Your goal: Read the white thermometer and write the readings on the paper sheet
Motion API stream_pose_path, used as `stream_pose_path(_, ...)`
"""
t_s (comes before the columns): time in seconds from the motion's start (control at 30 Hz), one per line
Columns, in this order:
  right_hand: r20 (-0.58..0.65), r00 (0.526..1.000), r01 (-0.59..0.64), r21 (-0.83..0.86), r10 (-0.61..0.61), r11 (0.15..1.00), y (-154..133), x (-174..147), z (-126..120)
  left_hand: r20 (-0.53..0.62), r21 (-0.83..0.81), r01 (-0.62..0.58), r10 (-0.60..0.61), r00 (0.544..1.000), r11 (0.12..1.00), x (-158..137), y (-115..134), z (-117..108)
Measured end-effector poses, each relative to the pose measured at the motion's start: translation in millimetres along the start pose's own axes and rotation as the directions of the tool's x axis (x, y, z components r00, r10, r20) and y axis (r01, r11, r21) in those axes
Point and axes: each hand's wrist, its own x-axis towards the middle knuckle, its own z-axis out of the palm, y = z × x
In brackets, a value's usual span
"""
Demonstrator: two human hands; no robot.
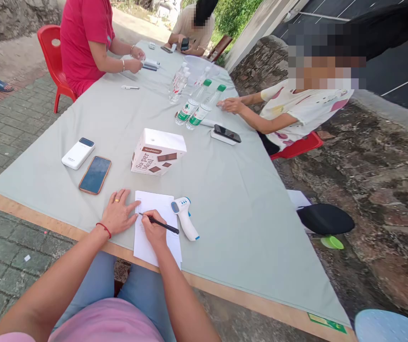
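Curls R hand (155, 232) snugly round blk pen (163, 223), w/ nib at L side of white paper (161, 204). Spreads L hand (118, 213) palm down, fingers apart & holding nothing, w/ tips at paper's L edge. Has paper by near edge of table (253, 209); taking that as clock ctr: at 12, carton (158, 152), apparently shut, can't see contents. At 1, 2 green-capped btls (199, 114), clear, can't tell how full; just behind, red-labelled btls (178, 86), then translucent basin (198, 59), can't tell contents. At 3, just beside paper, white-&-blue thermometer (185, 219).

Reads "Su-per Meal" on carton, plus brown banner starting "Nutri", rest unclear. Shows green-&-white labels on near btls, too small to read. Ditto for print on white pwr bank (78, 153) at 10, beyond phone (95, 175), & on green sticker (327, 323) at 4, on table edge. Bears faint lines on paper, illegible.
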Motion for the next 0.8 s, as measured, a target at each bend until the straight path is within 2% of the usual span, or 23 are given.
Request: stream_pose_path(0.8, -0.018, 1.0, 0.007, -0.015, -0.007, 1.0, 2.1, 1.1, 0.7, -0.012, -0.006, -0.004, 0.004, 1.0, 1.0, -0.1, -0.8, 0.0)
